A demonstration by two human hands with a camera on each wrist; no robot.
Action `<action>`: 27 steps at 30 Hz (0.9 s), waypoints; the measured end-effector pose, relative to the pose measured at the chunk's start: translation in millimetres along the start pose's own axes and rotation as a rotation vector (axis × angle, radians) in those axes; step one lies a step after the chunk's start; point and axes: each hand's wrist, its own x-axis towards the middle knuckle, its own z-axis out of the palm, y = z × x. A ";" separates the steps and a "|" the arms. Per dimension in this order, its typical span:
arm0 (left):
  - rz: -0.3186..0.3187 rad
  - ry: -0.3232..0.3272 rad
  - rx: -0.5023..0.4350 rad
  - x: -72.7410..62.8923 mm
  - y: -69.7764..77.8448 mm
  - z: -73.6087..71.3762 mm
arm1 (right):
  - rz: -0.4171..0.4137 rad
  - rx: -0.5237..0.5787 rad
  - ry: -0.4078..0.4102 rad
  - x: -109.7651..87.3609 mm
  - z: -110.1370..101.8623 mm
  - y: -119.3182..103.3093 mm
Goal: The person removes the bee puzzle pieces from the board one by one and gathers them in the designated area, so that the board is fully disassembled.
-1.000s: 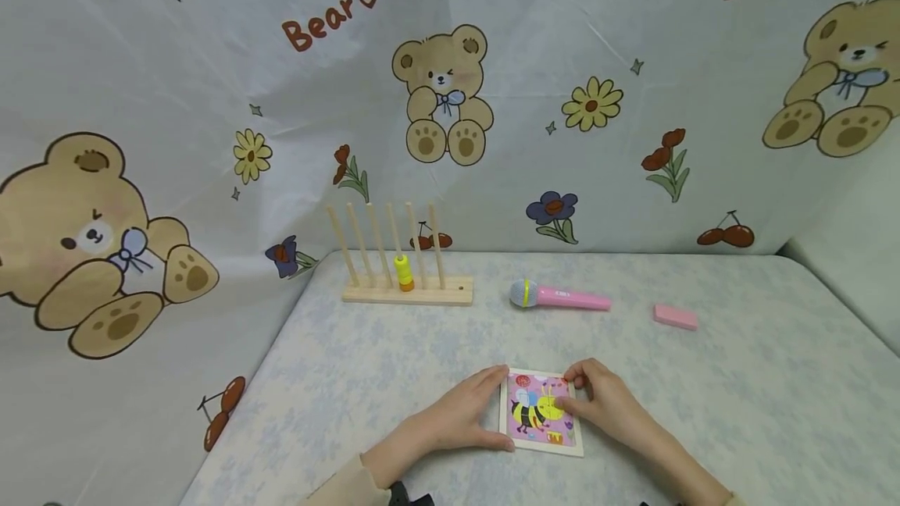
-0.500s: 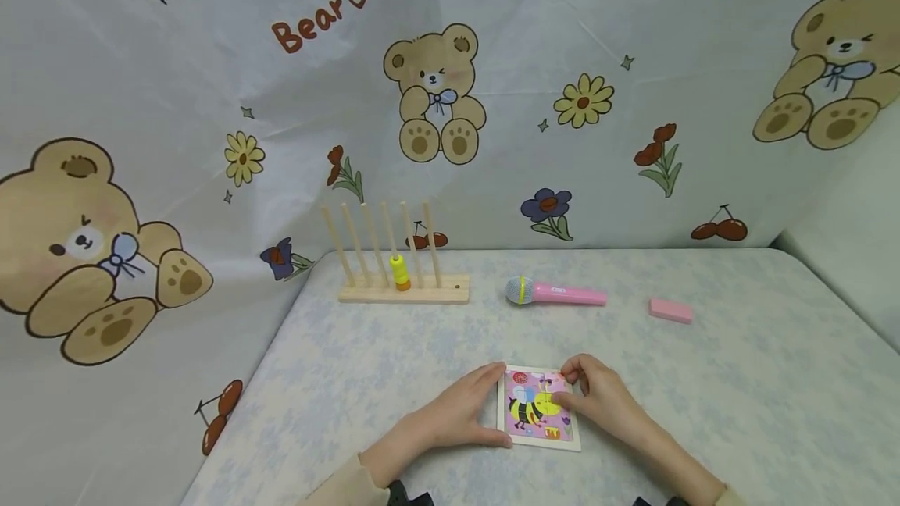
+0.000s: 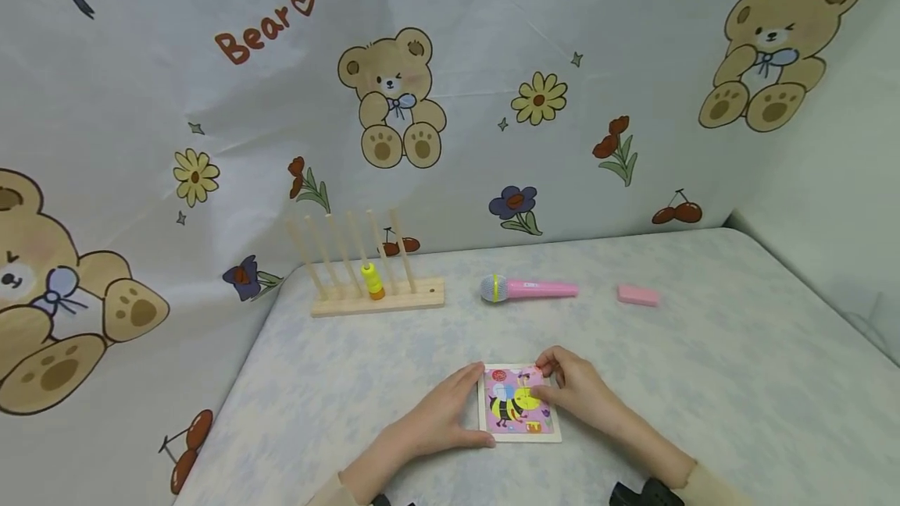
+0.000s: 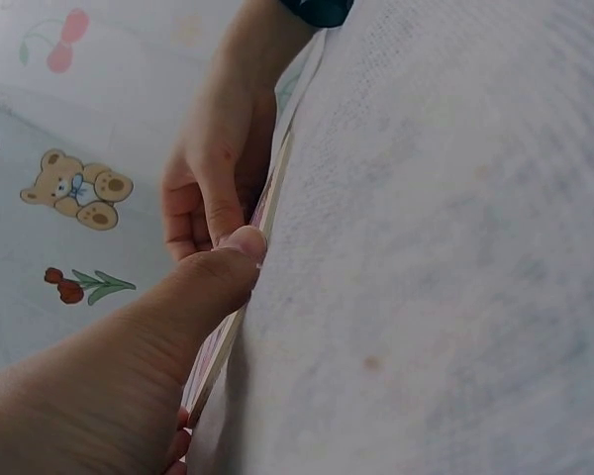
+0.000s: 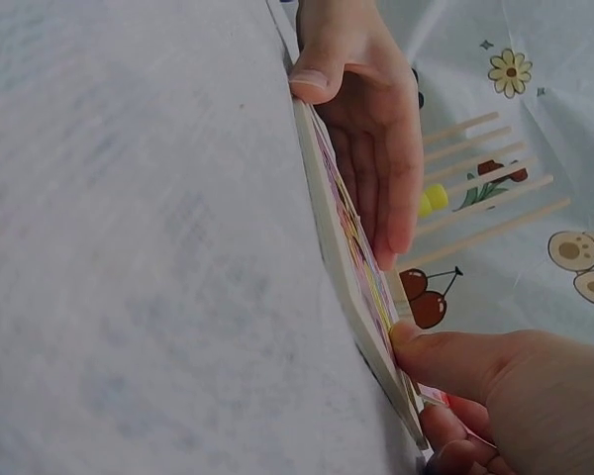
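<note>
A small square jigsaw puzzle (image 3: 505,406) with a bee picture and a pale wooden frame lies on the table in the head view. My left hand (image 3: 444,412) holds its left side, thumb at the near corner and fingertips at the far one. The left wrist view has that thumb (image 4: 213,282) against the frame's edge. My right hand (image 3: 580,389) is at the far right corner, pinching a puzzle piece between thumb and fingers. In the right wrist view its thumb (image 5: 445,356) presses on the picture side, while the piece is mostly hidden under the fingers.
Toward the back left stands a wooden peg rack (image 3: 380,303) with yellow and orange beads (image 3: 372,281) on one peg. A pink toy microphone (image 3: 537,289) and a pink block (image 3: 638,296) lie at the back. Behind them hangs a bear-print cloth (image 3: 464,22).
The head view has turned, so everything appears shifted left. Both hands keep nearly the same places on the puzzle, which looks slightly straighter in the view.
</note>
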 end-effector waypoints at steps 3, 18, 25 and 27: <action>-0.016 -0.002 -0.018 -4.0 -0.2 0.0 | 0.008 -0.002 -0.023 0.7 2.0 0.0; 0.012 0.011 -0.008 -5.4 0.7 2.5 | -0.021 0.030 -0.090 -3.2 -7.8 2.2; 0.049 0.040 0.027 -1.4 0.6 -2.7 | 0.021 0.033 -0.049 -0.2 -7.8 2.1; 0.055 0.038 0.022 -1.4 1.4 -3.0 | 0.026 0.039 -0.045 -0.9 -8.4 3.5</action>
